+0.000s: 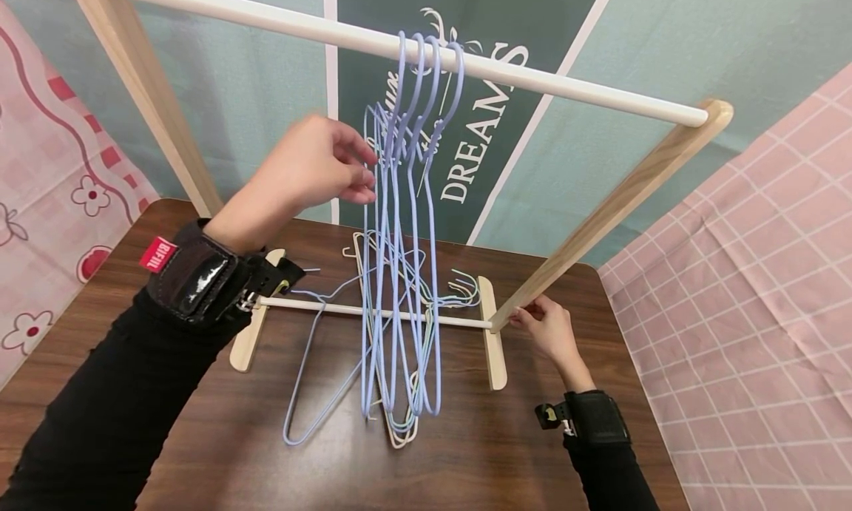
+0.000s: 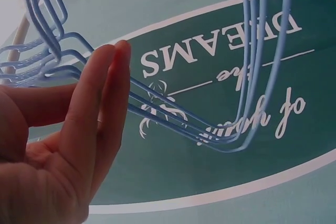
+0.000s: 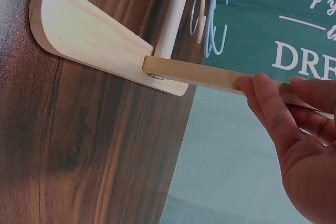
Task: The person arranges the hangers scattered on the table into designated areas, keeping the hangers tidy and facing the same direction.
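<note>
Several blue wire hangers (image 1: 434,222) hang by their hooks from the white top rail (image 1: 279,21) of a wooden rack. My left hand (image 1: 322,163) is raised just beside their shoulders, fingertips close to the wires and slightly bent. The left wrist view shows its fingers (image 2: 90,98) fairly straight, overlapping the hangers (image 2: 173,114), with nothing held between them. Low on the right side, my right hand (image 1: 549,327) holds the rack's upright post (image 1: 612,197) near its foot. Its fingers (image 3: 270,106) and thumb lie about the post (image 3: 210,74) in the right wrist view.
Under the hanging ones, a loose blue hanger (image 1: 302,378) and a pile of pale hangers (image 1: 404,443) lie on the brown wooden table (image 1: 220,452). A lower white bar (image 1: 333,308) joins the rack's feet. Patterned cloths (image 1: 752,274) surround the table.
</note>
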Tool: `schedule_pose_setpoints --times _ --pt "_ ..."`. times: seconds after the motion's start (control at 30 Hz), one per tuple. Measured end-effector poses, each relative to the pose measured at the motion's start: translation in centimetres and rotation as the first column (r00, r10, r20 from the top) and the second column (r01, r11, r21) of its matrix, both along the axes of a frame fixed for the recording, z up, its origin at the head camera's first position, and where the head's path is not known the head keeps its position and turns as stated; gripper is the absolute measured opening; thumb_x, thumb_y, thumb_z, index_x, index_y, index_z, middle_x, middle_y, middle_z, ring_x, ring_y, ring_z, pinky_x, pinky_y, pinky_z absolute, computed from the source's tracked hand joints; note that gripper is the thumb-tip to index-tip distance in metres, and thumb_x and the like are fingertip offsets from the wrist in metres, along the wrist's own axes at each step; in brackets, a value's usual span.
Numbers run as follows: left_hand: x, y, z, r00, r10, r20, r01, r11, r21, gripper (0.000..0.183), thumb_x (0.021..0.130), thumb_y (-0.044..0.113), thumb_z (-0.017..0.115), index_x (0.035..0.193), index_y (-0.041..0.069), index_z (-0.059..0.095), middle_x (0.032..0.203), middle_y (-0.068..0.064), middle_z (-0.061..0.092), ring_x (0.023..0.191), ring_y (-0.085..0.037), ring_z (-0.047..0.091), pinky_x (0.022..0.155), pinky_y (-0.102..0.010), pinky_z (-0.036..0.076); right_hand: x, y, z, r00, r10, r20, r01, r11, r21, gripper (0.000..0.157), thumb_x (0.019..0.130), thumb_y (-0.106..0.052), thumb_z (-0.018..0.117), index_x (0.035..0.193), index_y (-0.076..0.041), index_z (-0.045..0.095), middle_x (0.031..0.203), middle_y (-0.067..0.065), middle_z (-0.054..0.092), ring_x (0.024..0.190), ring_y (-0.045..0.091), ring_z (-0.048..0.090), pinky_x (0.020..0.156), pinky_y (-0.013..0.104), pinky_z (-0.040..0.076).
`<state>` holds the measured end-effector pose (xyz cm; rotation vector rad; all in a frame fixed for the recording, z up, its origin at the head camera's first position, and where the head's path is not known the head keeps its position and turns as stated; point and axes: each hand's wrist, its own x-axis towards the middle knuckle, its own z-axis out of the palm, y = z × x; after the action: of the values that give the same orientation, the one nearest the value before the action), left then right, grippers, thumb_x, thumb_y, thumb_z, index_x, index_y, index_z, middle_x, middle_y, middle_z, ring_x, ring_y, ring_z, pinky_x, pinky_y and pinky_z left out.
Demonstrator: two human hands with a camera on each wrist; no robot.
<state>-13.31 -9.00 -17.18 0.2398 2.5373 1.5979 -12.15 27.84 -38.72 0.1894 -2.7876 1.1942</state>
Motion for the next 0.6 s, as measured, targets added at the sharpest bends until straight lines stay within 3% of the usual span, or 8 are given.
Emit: schedule_pose_setpoints --times 0.33,0.6 --pt "-0.2 -0.8 -1.2 1.0 0.003 -0.001 -0.003 0.999 -0.036 0.019 0.086 -0.004 0.055 0.105 -0.01 0.057 0.086 -0.018 0.063 0.064 -0.013 0.064 0.061 -0.023 0.053 0.0 0.0 -0.1 1.0 -0.008 0.014 0.008 1.0 -0.027 0.013 0.086 0.002 0.06 0.095 0.01 0.06 0.085 0.028 0.062 0.074 0.035 0.066 0.063 0.037 0.054" --pt "-0.4 -1.8 -3.0 1.0 0.013 -0.01 -0.014 0.999 -0.047 0.018 0.086 -0.005 0.054 0.102 -0.011 0.057 0.087 -0.02 0.064 0.065 -0.013 0.064 0.063 -0.024 0.053 0.0 0.0 -0.2 1.0 -0.012 0.013 0.012 0.999 -0.031 0.013 0.086 0.001 0.06 0.095 0.01 0.06 0.085 0.028 0.062 0.075 0.036 0.065 0.064 0.039 0.054"
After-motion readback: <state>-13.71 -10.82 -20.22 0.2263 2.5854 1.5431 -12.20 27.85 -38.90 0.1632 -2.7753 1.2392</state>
